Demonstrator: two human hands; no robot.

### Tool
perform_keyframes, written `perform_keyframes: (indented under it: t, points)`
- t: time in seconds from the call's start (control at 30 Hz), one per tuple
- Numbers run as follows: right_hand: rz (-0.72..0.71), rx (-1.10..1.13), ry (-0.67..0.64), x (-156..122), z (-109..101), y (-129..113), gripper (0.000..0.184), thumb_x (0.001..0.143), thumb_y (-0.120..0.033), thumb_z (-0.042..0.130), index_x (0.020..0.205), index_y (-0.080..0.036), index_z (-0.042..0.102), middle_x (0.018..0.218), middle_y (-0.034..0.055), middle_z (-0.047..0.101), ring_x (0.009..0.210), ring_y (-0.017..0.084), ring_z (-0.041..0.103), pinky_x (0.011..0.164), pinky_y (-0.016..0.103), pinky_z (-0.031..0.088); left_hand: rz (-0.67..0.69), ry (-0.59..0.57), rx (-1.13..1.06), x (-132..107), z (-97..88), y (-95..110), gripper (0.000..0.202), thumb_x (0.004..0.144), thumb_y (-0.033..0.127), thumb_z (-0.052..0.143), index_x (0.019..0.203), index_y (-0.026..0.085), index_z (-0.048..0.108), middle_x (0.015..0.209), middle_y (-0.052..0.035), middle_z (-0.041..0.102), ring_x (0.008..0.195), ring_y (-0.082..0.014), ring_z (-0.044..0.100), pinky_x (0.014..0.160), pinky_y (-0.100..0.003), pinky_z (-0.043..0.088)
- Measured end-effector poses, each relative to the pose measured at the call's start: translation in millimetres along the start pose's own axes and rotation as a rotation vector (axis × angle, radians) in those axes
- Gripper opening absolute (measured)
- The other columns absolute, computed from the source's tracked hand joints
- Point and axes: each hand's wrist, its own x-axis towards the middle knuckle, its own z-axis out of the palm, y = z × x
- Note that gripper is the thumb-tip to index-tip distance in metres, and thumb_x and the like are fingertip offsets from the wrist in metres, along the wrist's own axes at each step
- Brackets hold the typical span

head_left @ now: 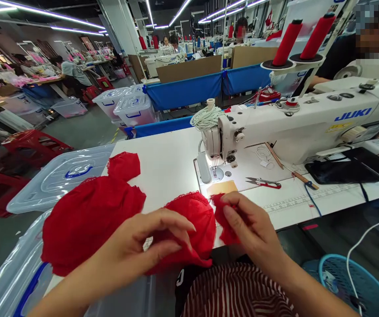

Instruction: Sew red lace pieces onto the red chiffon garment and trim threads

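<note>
Head view: right hand (254, 222) tight on red cloth (223, 218), left hand (135, 235) half-open, empty, pale scraps (329, 280) in basket (373, 281).

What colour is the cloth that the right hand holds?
The cloth is red; the head view shows it.

A sewing workshop, shown by its sewing machine (295, 121), red thread cones (287, 43) and further machines (168, 64).
</note>
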Motion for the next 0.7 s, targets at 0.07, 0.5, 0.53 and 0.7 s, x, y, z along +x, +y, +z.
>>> perform_keyframes:
  t: [0.07, 0.5, 0.53, 0.7]
  points:
    - [-0.071, 0.191, -0.202, -7.2, 8.2, -27.8, 0.017, 0.096, -0.029, 0.040, 0.091, -0.024, 0.055, 0.084, 0.0023, 0.061, 0.073, 0.015, 0.057, 0.068, 0.027, 0.050, 0.133, 0.034, 0.059, -10.9, 12.2, 15.6, 0.024, 0.088, 0.016, 0.057, 0.101, 0.034, 0.065, 0.084, 0.0032, 0.070, 0.075, -0.0122, 0.065, 0.071, -0.021, 0.053]
    - [0.115, 0.539, -0.325, -15.0, 51.4, -41.9, 0.018, 0.091, -0.042, 0.051, 0.090, -0.026, 0.059, 0.072, 0.0011, 0.058, 0.063, 0.015, 0.053, 0.057, 0.024, 0.045, -0.210, 0.229, 0.027, -73.2, 17.6, 14.0, 0.031, 0.089, 0.053, 0.047, 0.090, 0.024, 0.060, 0.095, -0.0032, 0.059, 0.095, -0.0205, 0.054, 0.086, -0.029, 0.046]
    - [0.189, 0.644, -0.355, -16.4, 55.6, -40.6, 0.020, 0.090, -0.044, 0.052, 0.089, -0.025, 0.058, 0.074, 0.0015, 0.058, 0.064, 0.015, 0.054, 0.059, 0.024, 0.046, -0.233, 0.232, -0.055, -78.3, 16.6, 11.7, 0.032, 0.087, 0.054, 0.049, 0.085, 0.023, 0.058, 0.091, -0.0029, 0.058, 0.089, -0.0191, 0.053, 0.082, -0.028, 0.046]
    - [0.455, 1.051, -0.564, -20.3, 82.7, -34.4, 0.027, 0.086, -0.046, 0.061, 0.090, -0.021, 0.053, 0.071, -0.0023, 0.055, 0.062, 0.009, 0.056, 0.062, 0.022, 0.049, -0.340, 0.226, -0.481, -97.0, -25.4, 11.3, 0.037, 0.084, 0.055, 0.054, 0.075, 0.019, 0.051, 0.064, 0.0033, 0.047, 0.054, -0.0078, 0.039, 0.050, -0.017, 0.036]
